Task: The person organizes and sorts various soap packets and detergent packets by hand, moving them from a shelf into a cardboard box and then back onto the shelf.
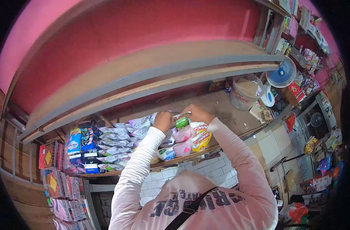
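My left hand (pixel 164 121) is closed at the upper left edge of a green and white refill pouch (pixel 181 122), with its fingers curled. On the other side, my right hand (pixel 199 114) pinches the top of the same pouch. The pouch stands at the back of a shelf row. In front of it are pink pouches (pixel 184 134) and yellow and red NUVO pouches (pixel 200 141). Left of my left wrist, several rows of pale purple and white pouches (pixel 115 142) lean closely together. My fingertips are partly hidden behind the pouch.
Blue and dark packs (pixel 81 142) fill the shelf's left end. A white bucket (pixel 244 96) and a blue fan (pixel 281 72) stand at the right. A grey-edged upper shelf (pixel 156 73) runs above my hands. Stacked boxed goods (pixel 65 195) sit at lower left.
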Tool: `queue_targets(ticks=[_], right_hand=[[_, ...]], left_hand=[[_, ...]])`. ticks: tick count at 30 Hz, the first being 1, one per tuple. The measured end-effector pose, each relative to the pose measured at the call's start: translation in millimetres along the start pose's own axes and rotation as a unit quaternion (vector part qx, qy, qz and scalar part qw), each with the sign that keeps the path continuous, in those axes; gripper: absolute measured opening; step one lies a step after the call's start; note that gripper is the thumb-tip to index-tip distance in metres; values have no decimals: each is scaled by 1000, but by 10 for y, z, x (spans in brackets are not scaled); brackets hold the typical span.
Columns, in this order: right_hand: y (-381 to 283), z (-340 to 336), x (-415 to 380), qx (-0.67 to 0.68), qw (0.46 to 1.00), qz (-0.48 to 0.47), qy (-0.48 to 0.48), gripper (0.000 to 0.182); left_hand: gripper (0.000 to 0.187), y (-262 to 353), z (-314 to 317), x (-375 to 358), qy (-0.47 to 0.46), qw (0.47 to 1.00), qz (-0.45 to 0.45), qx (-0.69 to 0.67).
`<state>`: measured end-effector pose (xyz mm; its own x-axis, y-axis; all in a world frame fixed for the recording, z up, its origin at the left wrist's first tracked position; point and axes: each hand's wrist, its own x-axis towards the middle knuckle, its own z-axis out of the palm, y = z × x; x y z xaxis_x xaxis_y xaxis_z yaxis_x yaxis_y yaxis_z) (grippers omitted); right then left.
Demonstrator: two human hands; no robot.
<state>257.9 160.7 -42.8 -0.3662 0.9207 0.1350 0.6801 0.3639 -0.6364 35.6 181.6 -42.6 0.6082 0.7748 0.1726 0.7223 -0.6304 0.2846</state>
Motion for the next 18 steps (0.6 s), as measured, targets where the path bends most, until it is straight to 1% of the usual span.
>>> queue_targets(ticks=[1, 4, 7, 10, 13, 16, 17, 18], right_hand=[[52, 42, 6, -13, 1000, 1, -6, 24], [154, 163, 8, -86, 996, -4, -8, 24], [115, 213, -2, -85, 994, 58, -37, 22], [121, 296, 34, -135, 985, 77, -76, 21], [375, 556, 143, -141, 982, 102, -68, 21], [361, 622, 76, -123, 990, 74, -6, 20], [317, 575, 89, -124, 985, 107, -54, 22], [247, 505, 71, -139, 983, 102, -66, 22]], left_hand=[[16, -55, 133, -11, 36, 999, 10, 9], [18, -142, 375, 9, 50, 996, 41, 59], [19, -170, 497, 75, -20, 997, -5, 70], [19, -148, 517, 78, -63, 995, -21, 75], [17, -239, 575, 120, -99, 992, -38, 70], [16, -251, 545, 174, -114, 990, -56, 64], [17, -220, 513, 170, -121, 990, -50, 61], [17, -181, 488, 178, -127, 989, -48, 55]])
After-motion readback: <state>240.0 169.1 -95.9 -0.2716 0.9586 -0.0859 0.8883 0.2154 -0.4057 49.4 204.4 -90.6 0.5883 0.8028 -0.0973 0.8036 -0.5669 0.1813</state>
